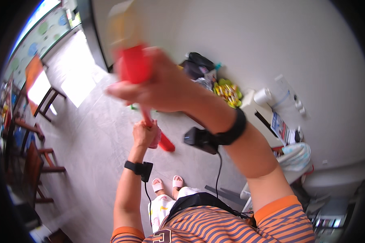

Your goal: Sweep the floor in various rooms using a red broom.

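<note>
A long red stick [166, 143] slants from high up near the head view down past both hands. My right hand [160, 87] is raised in front of me, closed around its thick upper red part, blurred by motion. Above that hand, a pale yellow piece is smeared and its kind cannot be made out. Lower down, my left hand [143, 134] wraps round the red shaft, with something pink at its palm. The stick's thick lower end shows beyond that hand, above the grey floor. Each wrist wears a black strap with a small cabled device.
Wooden chairs [40, 87] stand along the left side. By the wall lie a black bag [198, 65] and a yellow-green container of small packets [228, 93]. A white cabinet [253, 115] holds a paper roll [263, 96]. Pink slippers [157, 185] are on my feet.
</note>
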`<state>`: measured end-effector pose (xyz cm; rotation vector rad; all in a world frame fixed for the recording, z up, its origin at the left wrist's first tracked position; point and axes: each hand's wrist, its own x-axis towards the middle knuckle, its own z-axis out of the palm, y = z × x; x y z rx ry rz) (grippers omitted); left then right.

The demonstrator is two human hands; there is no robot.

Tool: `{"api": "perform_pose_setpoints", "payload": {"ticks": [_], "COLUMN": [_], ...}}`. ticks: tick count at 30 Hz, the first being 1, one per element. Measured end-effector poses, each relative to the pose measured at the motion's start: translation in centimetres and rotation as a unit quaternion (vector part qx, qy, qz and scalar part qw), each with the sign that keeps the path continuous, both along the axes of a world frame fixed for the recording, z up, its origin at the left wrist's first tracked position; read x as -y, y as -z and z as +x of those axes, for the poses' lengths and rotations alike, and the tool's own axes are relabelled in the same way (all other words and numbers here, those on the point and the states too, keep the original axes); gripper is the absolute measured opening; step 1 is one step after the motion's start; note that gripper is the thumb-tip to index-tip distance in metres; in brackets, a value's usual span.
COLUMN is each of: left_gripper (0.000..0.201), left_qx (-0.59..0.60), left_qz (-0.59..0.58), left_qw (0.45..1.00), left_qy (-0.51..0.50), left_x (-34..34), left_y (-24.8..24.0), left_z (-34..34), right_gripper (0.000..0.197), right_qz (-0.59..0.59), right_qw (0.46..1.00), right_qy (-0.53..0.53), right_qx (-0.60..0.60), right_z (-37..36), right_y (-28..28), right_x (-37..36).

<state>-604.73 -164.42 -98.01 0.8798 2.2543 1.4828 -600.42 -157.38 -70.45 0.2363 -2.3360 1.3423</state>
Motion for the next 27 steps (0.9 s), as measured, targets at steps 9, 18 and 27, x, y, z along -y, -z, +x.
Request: {"api": "perform_pose_setpoints", "payload": {"ticks": [9,18,27], "left_gripper": [0.015,0.007,0.014], "left_qx": [-0.122,-0.115,-0.096], "left_qz": [-0.190,-0.155,-0.039], "left_qw": [0.967,0.979,0.994], "left_qy": [-0.116,-0.068,0.032], "left_x": [23.4,15.2,-8.6], "left_y": [5.0,0.2,-5.5], "left_z": [0.0,3.8,0.6], "right_gripper": [0.014,0.010,0.024], "right_qz": [-0.296,-0.296,-0.010], "right_qw": [0.934,0.950,0.999], "right_qy": [-0.122,-0.024,0.049], "right_qx": [0.157,0.094,-0.015], "right_z": [-0.2,6.0,4.8], "right_y": [8.4,4.0,-3.4], "right_x": [11.0,1.5,-12.9]}}
